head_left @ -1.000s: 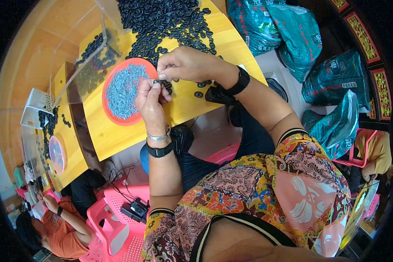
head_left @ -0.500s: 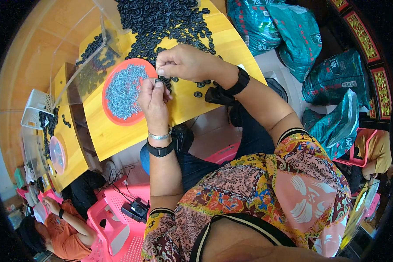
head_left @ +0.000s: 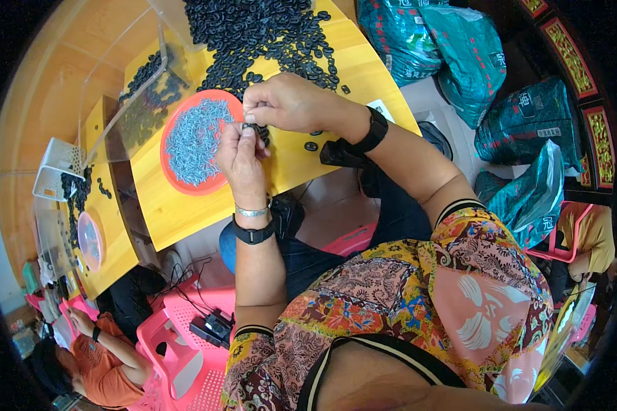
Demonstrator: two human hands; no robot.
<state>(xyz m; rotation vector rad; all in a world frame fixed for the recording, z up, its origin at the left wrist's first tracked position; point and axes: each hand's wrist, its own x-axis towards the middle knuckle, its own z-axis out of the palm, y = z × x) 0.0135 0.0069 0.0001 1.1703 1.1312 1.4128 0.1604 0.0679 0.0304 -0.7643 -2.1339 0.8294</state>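
Observation:
My left hand (head_left: 241, 152) is closed at the near right rim of a round red tray (head_left: 197, 190) filled with small silvery screws (head_left: 197, 144). Between its thumb and fingers sits a small black oval piece (head_left: 247, 126). Right above it my right hand (head_left: 284, 103) is pinched, its fingertips meeting the left thumb; whatever they hold is too small to make out. Many loose black oval pieces (head_left: 281, 51) are heaped at the far side of the yellow table (head_left: 178, 222). A few more lie under and beside my right hand.
A clear plastic panel (head_left: 106, 75) stands at the left of the table. Beyond it are a white basket (head_left: 53, 171) and another tray (head_left: 90, 241). Green sacks (head_left: 528, 123) fill the right side. A person in orange (head_left: 113, 363) sits at lower left, by a pink chair (head_left: 199, 315).
My right hand has shifted very slightly down and its pinch is a little tighter over the left thumb. The left hand stays in nearly the same place.

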